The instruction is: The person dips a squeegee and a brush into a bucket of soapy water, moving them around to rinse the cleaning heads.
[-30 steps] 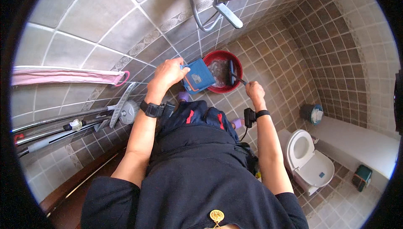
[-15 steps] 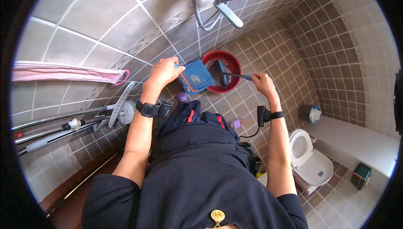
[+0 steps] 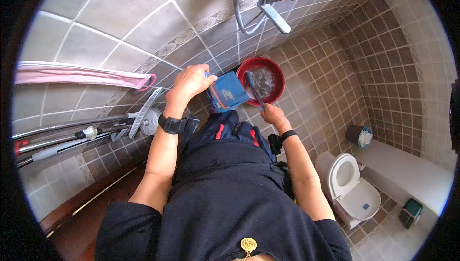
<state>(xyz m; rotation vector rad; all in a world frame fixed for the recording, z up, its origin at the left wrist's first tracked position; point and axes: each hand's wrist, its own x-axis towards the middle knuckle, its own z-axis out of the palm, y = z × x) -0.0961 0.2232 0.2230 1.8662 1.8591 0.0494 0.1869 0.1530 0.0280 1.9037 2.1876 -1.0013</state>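
- Left hand (image 3: 191,81) of a person seen from above, wearing a black T-shirt: its fingers are curled around the upper left end of a blue dustpan (image 3: 232,93) with an orange stripe.
- Right hand (image 3: 274,116): closed in a fist around the lower end of the dark handle of a brush (image 3: 257,96).
- The brush reaches over a round red basin (image 3: 279,81) holding water (image 3: 263,80); whether its head touches the water is hard to tell.
- The dustpan overlaps the basin's left rim in this view.
- The basin sits on a brown tiled floor (image 3: 314,76), near a wall with a metal shower tap (image 3: 274,17).
- Farther right: a white toilet (image 3: 357,198).
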